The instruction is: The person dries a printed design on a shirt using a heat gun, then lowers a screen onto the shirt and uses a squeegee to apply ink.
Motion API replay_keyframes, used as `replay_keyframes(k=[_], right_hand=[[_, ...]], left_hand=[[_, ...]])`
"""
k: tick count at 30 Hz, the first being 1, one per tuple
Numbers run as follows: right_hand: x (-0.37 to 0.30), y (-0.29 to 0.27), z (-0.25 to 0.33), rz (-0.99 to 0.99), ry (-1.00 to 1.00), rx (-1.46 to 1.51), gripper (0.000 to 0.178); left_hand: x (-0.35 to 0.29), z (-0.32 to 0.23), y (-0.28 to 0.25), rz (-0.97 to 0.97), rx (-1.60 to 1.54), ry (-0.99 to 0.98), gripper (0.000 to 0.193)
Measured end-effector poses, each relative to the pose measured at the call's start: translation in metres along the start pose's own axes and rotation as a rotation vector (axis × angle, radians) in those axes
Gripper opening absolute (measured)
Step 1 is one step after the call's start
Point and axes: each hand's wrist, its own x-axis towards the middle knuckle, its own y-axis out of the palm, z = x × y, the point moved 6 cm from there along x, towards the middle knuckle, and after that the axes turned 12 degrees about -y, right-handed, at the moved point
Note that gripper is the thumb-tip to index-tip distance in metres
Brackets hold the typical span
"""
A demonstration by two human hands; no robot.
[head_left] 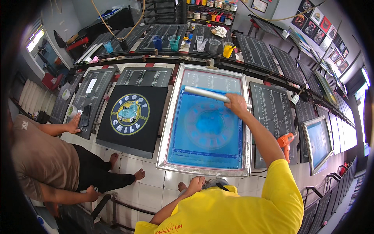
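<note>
My right hand (236, 103) is wrapped round the right part of a long silver squeegee (205, 94). The squeegee lies across the upper part of a blue-inked printing screen (208, 152) in a metal frame (202, 170). A round, ring-shaped design shows faintly through the screen's mesh, over a dark pallet. Just below the frame's near edge is my left hand (196, 185), its fingers curled; what they hold, if anything, is hidden. To the left, a black shirt (105, 130) with a round scooter print (129, 114) lies on another pallet.
At the left, another person's hand (73, 124) rests beside a dark phone (84, 116). An orange heat gun (286, 145) hangs right of my arm, near a second framed screen (318, 142). Ink cups, including a yellow one (228, 50), stand on the far pallets. A rail (183, 60) runs behind the screen.
</note>
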Motion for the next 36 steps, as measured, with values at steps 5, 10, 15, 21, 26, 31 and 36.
replay_keyframes(k=[5,10,15,21,26,31,36], right_hand=[[0.049,0.017,-0.02,0.059,0.002,-0.029,0.031],[0.062,0.037,-0.038,0.123,0.02,-0.058,0.035],[0.069,0.045,-0.044,0.246,0.006,-0.084,0.038],[0.063,0.04,-0.035,0.328,0.033,-0.044,0.046],[0.032,0.034,-0.009,0.303,-0.015,-0.029,0.039],[-0.021,0.026,0.035,0.377,-0.02,-0.004,0.035],[-0.099,0.01,0.108,0.397,-0.023,0.004,0.023]], left_hand=[[0.004,0.017,0.002,0.021,-0.023,-0.067,0.051],[0.004,0.011,-0.001,0.035,0.0,-0.04,0.047],[0.008,0.03,0.002,0.047,0.0,-0.09,0.057],[0.003,0.006,-0.007,0.039,-0.058,-0.128,0.055],[0.003,0.01,-0.005,0.05,-0.05,-0.18,0.049],[0.005,0.006,-0.003,0.089,-0.186,-0.101,0.045],[0.005,0.005,-0.004,0.113,-0.188,-0.067,0.042]])
